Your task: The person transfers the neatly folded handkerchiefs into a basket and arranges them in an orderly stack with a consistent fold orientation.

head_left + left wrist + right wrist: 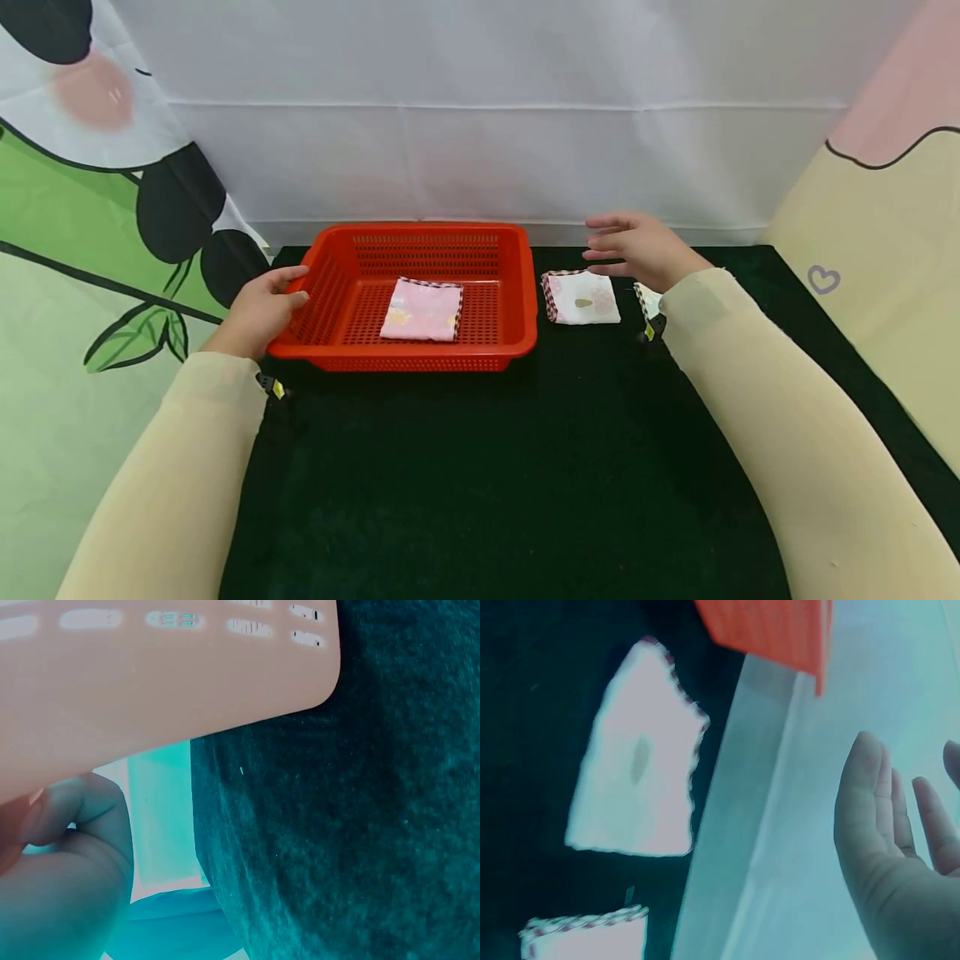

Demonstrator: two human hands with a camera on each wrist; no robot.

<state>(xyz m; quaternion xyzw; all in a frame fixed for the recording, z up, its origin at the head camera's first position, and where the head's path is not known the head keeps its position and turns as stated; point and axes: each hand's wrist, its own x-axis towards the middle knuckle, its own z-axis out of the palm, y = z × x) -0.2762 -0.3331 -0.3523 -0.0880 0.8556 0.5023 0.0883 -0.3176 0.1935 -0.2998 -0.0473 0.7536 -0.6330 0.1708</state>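
Smooth glossy plastic basket, matt cloth squares, velvety table cover, creased fabric backdrop

Long cream sleeves, small black wrist devices, yellow markings

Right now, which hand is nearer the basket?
Left. The left hand grips the basket at its left end; the right hand is in the air beyond its right end, apart from it.

creased white backdrop, table – dark green
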